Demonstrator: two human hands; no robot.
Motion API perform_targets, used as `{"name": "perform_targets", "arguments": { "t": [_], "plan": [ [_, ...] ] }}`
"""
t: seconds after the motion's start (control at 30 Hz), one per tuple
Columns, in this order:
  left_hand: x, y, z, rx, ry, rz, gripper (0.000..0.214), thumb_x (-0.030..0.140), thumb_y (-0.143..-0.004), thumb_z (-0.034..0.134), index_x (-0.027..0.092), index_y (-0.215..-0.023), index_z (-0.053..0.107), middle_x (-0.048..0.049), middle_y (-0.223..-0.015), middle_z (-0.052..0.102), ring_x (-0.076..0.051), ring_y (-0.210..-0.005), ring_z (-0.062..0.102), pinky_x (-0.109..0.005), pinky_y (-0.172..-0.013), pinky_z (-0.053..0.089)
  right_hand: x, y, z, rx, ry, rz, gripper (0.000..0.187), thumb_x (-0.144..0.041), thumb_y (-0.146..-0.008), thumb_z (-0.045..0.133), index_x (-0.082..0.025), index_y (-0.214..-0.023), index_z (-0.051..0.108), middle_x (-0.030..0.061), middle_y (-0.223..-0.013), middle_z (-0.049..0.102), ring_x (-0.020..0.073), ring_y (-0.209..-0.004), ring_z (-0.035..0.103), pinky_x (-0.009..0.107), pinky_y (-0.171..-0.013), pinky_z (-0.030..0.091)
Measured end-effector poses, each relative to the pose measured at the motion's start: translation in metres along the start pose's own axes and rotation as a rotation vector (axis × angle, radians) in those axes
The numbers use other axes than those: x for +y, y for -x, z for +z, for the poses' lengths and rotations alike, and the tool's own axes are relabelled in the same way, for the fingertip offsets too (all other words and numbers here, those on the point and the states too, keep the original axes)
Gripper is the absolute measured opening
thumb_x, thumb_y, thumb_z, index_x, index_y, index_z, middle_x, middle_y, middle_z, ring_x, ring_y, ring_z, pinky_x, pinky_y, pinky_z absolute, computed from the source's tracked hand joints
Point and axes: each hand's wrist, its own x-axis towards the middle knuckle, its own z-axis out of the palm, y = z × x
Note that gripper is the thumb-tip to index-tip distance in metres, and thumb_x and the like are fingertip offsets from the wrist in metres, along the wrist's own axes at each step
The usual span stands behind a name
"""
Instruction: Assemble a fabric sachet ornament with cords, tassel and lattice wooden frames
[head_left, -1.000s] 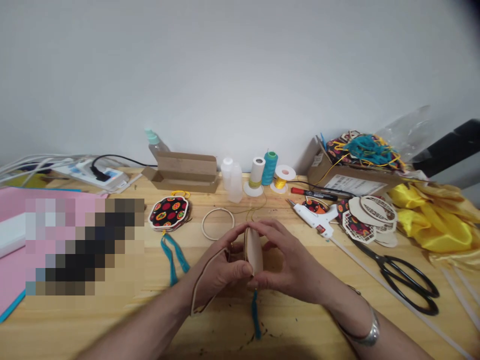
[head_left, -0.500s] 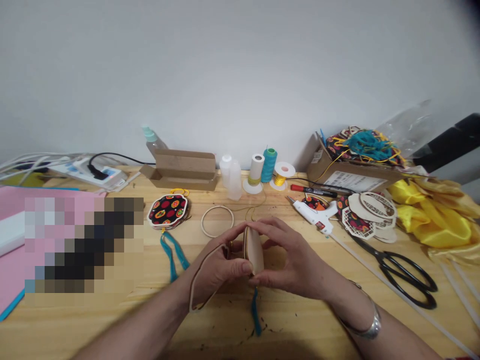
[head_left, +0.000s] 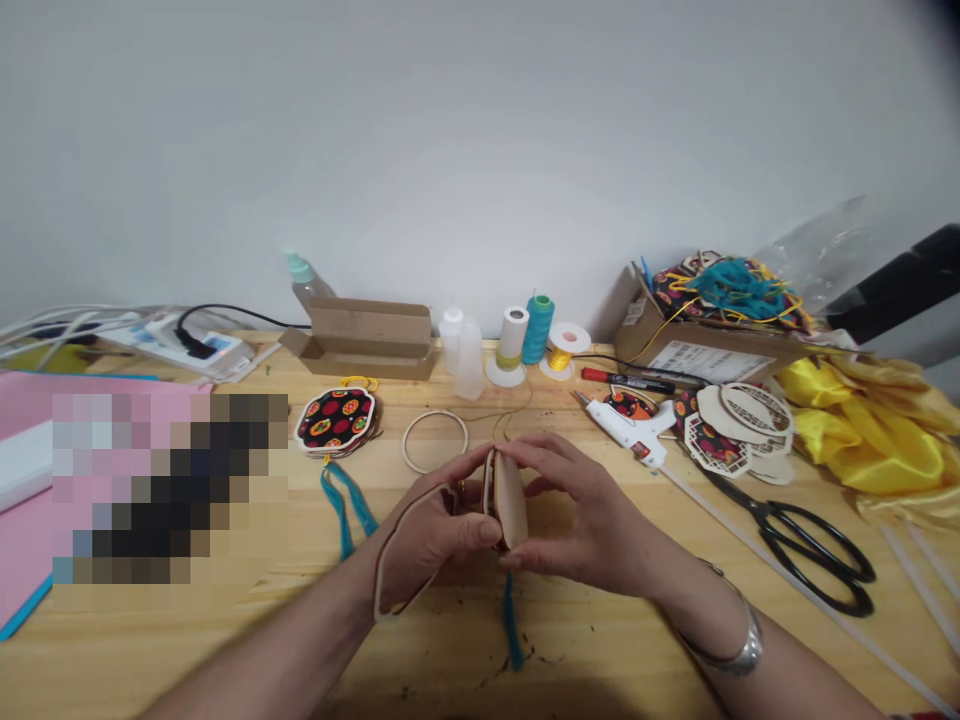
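Both hands meet over the wooden table (head_left: 225, 640) near its front edge. My left hand (head_left: 431, 535) and my right hand (head_left: 581, 510) pinch a flat, pale wooden ornament piece (head_left: 508, 498) held upright on edge between the fingertips. A thin wooden frame (head_left: 390, 580) is looped around my left wrist. A teal tassel (head_left: 511, 625) hangs down from the held piece onto the table. A silver bangle (head_left: 731, 650) sits on my right wrist.
A finished patterned ornament (head_left: 336, 420) with teal tassel lies left of a wooden ring (head_left: 435, 442). Thread spools (head_left: 538, 330), bottles (head_left: 461, 355), a cardboard box (head_left: 364, 340), glue gun (head_left: 630, 428), marker (head_left: 626, 380), black scissors (head_left: 802, 555), cut-out pieces (head_left: 739, 425), yellow fabric (head_left: 877, 435) and a pink board (head_left: 30, 470) surround them.
The hands have stayed together on the wooden piece, shifting it slightly. The view has tilted a little.
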Motion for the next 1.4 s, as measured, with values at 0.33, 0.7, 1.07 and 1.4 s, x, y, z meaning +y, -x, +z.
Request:
{"name": "perform_targets", "arguments": {
  "t": [0.33,0.7,1.07,1.4],
  "plan": [
    [0.000,-0.001,0.000,-0.016,-0.027,0.015,0.068,0.027,-0.057,0.079,0.024,-0.120,0.054,-0.0033,-0.088,0.067,-0.019,-0.077,0.060,-0.030,-0.071,0.043,-0.003,0.000,0.000,0.003,0.010,0.011,0.079,-0.031,-0.060,0.078,-0.029,-0.130,0.042,0.0076,-0.123,0.043,0.0217,-0.113,0.044,0.035,-0.087,0.050],
    [-0.003,-0.002,-0.001,0.053,-0.007,0.013,0.073,0.021,-0.052,0.082,0.024,-0.119,0.054,-0.0047,-0.097,0.067,-0.020,-0.083,0.060,-0.028,-0.069,0.045,0.000,0.003,0.009,0.025,0.099,0.013,0.079,-0.024,-0.064,0.076,-0.030,-0.133,0.038,0.0068,-0.125,0.040,0.0211,-0.116,0.041,0.040,-0.097,0.042],
    [0.000,-0.001,0.002,0.059,0.007,0.004,0.074,0.017,-0.053,0.080,0.023,-0.122,0.053,-0.0024,-0.084,0.067,-0.014,-0.068,0.058,-0.019,-0.052,0.040,0.003,0.003,0.015,0.061,0.150,-0.011,0.076,-0.023,-0.067,0.072,-0.030,-0.133,0.037,0.0076,-0.126,0.039,0.0224,-0.118,0.040,0.042,-0.100,0.039],
    [-0.002,0.000,-0.007,0.012,0.084,0.061,0.056,0.042,-0.068,0.070,0.027,-0.119,0.054,0.0008,-0.070,0.057,-0.004,-0.047,0.038,-0.015,-0.041,0.025,0.007,-0.006,-0.006,0.211,-0.215,0.220,0.070,-0.048,-0.066,0.069,-0.021,-0.126,0.046,0.0118,-0.118,0.052,0.0222,-0.100,0.052,0.036,-0.076,0.049]
  ]
}}
